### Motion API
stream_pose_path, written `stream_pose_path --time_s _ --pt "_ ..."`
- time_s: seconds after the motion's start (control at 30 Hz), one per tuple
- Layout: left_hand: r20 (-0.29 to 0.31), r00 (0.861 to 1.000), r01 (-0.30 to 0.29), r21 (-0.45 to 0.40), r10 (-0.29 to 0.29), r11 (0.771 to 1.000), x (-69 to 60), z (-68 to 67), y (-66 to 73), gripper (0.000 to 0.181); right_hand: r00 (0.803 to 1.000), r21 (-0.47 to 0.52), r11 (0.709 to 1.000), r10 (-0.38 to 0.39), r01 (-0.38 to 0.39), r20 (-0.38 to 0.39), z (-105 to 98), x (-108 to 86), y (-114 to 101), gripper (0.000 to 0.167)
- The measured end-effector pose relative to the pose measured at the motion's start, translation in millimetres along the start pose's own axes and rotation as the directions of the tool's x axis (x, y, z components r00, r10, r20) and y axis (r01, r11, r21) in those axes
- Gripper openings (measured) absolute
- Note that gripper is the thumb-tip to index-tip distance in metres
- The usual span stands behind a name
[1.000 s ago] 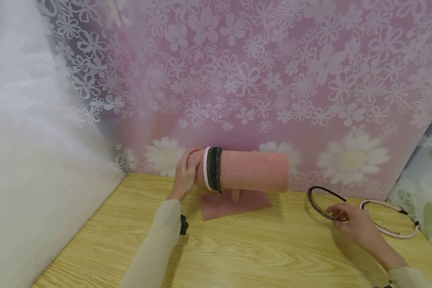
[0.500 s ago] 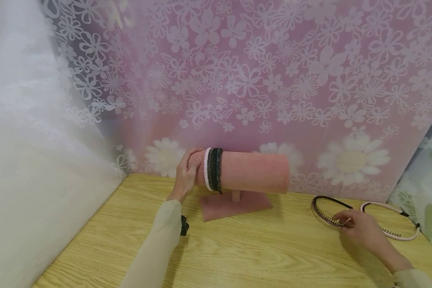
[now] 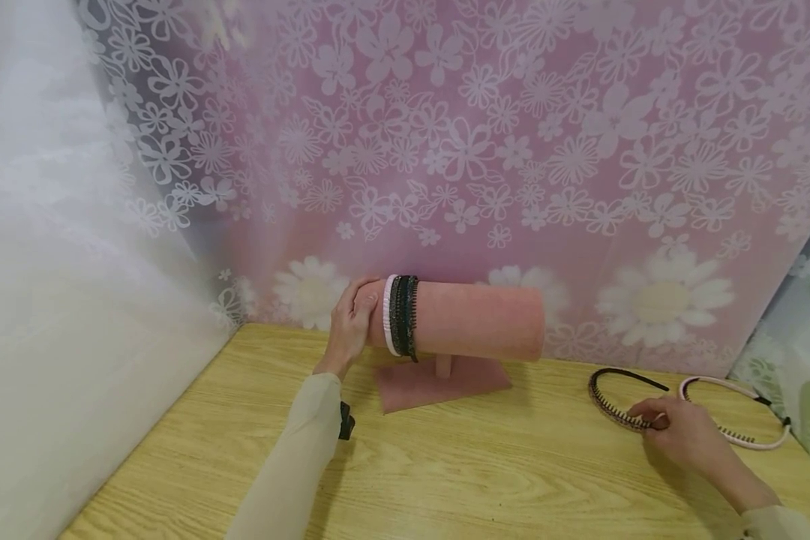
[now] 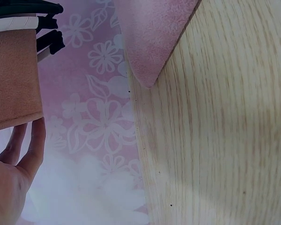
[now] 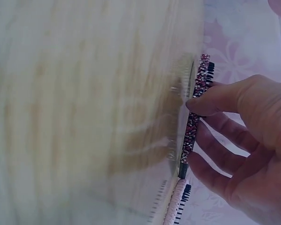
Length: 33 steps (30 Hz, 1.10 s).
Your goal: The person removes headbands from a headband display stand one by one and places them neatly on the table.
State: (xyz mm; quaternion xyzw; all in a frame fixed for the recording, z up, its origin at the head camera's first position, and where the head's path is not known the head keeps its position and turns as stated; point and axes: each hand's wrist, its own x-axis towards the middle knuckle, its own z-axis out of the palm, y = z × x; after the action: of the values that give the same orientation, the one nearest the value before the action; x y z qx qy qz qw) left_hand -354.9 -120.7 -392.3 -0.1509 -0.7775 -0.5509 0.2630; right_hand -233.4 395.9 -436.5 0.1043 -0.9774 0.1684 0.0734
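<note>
My left hand (image 3: 349, 330) grips the left end of the pink cylindrical headband stand (image 3: 479, 320), thumb in front; in the left wrist view its fingers (image 4: 36, 140) reach the roll's end edge. Near that hand, a pale pink headband (image 3: 388, 315) and dark headbands (image 3: 403, 319) sit side by side round the roll. At the right, my right hand (image 3: 691, 435) pinches a toothed headband (image 3: 602, 403) between thumb and fingers, low at the tabletop. Its outer face is covered in red, dark and silvery sparkles, as the right wrist view shows.
A pale pink toothed headband (image 3: 764, 447) lies on the wooden table (image 3: 499, 472) just right of my right hand. The stand's flat pink base (image 3: 439, 390) rests on the table. Flowered sheeting (image 3: 459, 150) rises behind, with a whitish sheet (image 3: 74, 262) at the left.
My right hand has moved slightly right and down with the sparkly headband, bringing it close to the pink one on the table. The left hand keeps its hold on the stand.
</note>
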Motion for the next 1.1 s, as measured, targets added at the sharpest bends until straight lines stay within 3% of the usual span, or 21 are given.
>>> stream_pose_path --time_s 0.47,0.57,0.67,0.8,0.93,1.1 --pt "-0.003 1.000 0.007 0.008 -0.007 1.000 0.8 0.7 0.3 0.041 0.999 0.041 0.998 0.045 -0.046 0.030 -1 -1.5 -2 0.025" --pt "-0.003 1.000 -0.003 0.000 0.003 1.000 0.6 0.4 -0.1 0.041 0.999 0.053 0.998 0.045 -0.045 -0.008 -2 -3.2 -7 0.026" --pt "-0.004 1.000 -0.010 0.003 0.010 1.000 0.5 0.4 -0.4 0.042 0.994 0.055 0.999 0.004 0.002 -0.112 -2 -5.3 -15 0.025" --pt "0.001 1.000 -0.015 0.005 0.015 1.000 0.7 0.4 0.4 0.042 0.959 0.040 0.996 -0.068 0.083 -0.274 -4 -4.3 -29 0.024" --pt "0.004 1.000 -0.015 0.006 0.015 1.000 0.9 0.2 0.4 0.042 0.921 0.050 0.989 -0.112 0.140 -0.372 -10 2.4 -46 0.026" --pt "0.003 1.000 0.004 0.007 -0.004 1.000 -0.8 -0.8 -0.4 0.041 0.853 0.071 0.967 -0.179 0.244 -0.490 -16 9.0 -72 0.035"
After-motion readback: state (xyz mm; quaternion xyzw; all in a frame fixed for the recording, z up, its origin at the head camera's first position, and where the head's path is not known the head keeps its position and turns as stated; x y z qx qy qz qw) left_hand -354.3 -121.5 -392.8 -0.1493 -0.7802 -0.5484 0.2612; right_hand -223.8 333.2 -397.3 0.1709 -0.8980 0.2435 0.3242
